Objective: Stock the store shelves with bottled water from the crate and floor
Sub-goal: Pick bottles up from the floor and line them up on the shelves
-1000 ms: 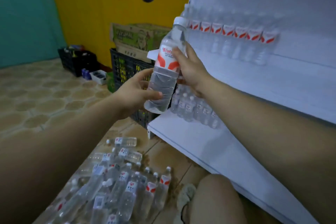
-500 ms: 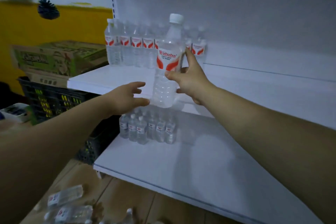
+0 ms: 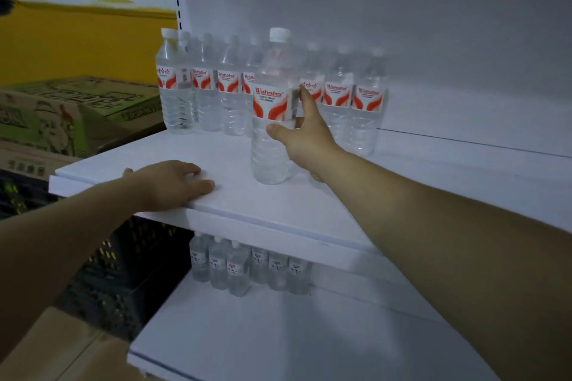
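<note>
**A:** The upper shelf [image 3: 278, 201] carries a row of bottles [image 3: 229, 96] at the back. The bottle [image 3: 270, 161] stands upright just in front of it, with the right hand [image 3: 306, 139] wrapped around it. What's the risk?

**B:** Shoved back hard, it could topple that row. The left hand [image 3: 173, 182] lies flat on the shelf edge and grips nothing.

**A:** And around it?

**B:** A cardboard box [image 3: 71, 114] and a dark crate [image 3: 123, 272] sit at the left, and small bottles [image 3: 247, 269] stand on the lower shelf [image 3: 278, 343]. Only the row blocks the way.
</note>
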The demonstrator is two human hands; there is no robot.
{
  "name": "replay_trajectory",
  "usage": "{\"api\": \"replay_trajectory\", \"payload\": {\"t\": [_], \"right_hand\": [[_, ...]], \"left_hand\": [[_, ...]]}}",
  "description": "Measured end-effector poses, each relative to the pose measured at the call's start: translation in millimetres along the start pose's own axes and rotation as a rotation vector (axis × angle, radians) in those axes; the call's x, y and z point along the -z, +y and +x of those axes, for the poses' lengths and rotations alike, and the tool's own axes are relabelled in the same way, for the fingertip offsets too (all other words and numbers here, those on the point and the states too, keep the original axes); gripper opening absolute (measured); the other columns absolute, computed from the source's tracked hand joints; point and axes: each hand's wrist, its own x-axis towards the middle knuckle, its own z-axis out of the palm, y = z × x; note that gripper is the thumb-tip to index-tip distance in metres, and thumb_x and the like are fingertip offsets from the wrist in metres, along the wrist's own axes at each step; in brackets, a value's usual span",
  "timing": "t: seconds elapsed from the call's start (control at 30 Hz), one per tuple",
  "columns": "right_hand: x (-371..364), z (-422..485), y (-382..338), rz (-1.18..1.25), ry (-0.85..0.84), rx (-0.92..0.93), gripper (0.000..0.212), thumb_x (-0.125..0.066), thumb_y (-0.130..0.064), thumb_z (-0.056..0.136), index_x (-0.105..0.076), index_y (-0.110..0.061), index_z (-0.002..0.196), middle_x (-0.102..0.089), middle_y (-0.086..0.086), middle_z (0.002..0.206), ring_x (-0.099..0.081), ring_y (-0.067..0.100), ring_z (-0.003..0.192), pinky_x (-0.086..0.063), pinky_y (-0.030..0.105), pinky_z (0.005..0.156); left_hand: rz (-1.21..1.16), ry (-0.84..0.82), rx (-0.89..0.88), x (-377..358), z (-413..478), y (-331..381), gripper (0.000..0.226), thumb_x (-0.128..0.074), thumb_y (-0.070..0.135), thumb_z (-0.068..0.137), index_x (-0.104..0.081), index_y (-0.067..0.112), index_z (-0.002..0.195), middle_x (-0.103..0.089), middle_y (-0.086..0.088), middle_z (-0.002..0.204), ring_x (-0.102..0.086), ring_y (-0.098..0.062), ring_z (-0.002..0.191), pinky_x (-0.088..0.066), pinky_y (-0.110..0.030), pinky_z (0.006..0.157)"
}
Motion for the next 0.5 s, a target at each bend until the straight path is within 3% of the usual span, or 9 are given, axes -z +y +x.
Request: {"api": "replay_trajectory", "payload": {"t": [0.1, 0.27, 0.5], "right_hand": [[-25, 31, 4, -0.027, -0.016, 0.043, 0.082, -0.067, -0.024, 0.091, -0.012, -0.036, 0.152, -0.049, -0.002, 0.142, -0.048, 0.023, 0.128, -0.039, 0.043, 0.109], [-66, 74, 5, -0.032, -0.027, 0.073, 0.08, -0.063, -0.024, 0.094, -0.01, -0.033, 0.153, -0.042, -0.001, 0.148, -0.044, 0.025, 0.133, -0.037, 0.04, 0.107], [-115, 120, 9, -0.147, -0.081, 0.061, 0.095, -0.067, -0.015, 0.09, 0.001, -0.029, 0.155, -0.032, 0.001, 0.155, -0.037, 0.026, 0.137, -0.037, 0.034, 0.105]], "left_hand": [[0.065, -0.038, 0.007, 10, 23, -12, 0.13, -0.014, 0.107, 0.032, -0.034, 0.043, 0.144, -0.023, 0.01, 0.158, -0.02, -0.021, 0.145, -0.011, -0.057, 0.116], [0.131, -0.052, 0.004, 4, 41, -18, 0.103, -0.015, 0.091, 0.053, -0.016, 0.05, 0.147, -0.008, 0.014, 0.16, -0.007, -0.023, 0.148, -0.006, -0.063, 0.113], [0.154, -0.068, -0.013, 1, 44, -23, 0.102, -0.01, 0.097, 0.057, -0.011, 0.05, 0.148, -0.004, 0.016, 0.16, -0.004, -0.02, 0.149, -0.006, -0.064, 0.113]]}}
